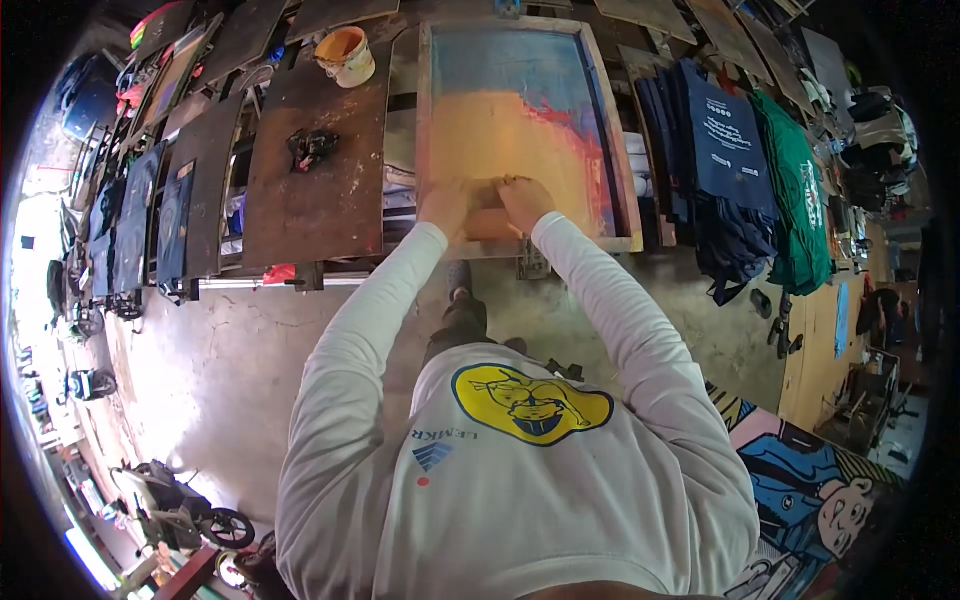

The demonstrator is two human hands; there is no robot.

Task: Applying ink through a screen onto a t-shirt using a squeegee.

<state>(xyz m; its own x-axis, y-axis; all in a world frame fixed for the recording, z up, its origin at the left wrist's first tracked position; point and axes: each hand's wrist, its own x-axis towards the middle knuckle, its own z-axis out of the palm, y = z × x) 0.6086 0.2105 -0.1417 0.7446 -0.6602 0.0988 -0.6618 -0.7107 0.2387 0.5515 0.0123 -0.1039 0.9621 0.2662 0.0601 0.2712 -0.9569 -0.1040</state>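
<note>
Wooden-framed screen [480, 130]: lying flat, orange centre, blue far end
Brown bar [487, 197]: at screen's near end
Left hand [445, 208]: clamped on bar's left end
Right hand [526, 205]: clamped on its right

Hands [526, 205] on squeegee [487, 194] over screen [500, 130], bucket [350, 72] on board [320, 205] left, bags [735, 145] right

A stained concrete floor [235, 345] is lit by white glare [30, 205] from nine o'clock. Dark work boards [300, 215] are lined up between ten and eleven o'clock; a motorbike [180, 515] is parked at eight, and a cartoon-painted panel [800, 475] is seen at four.
</note>
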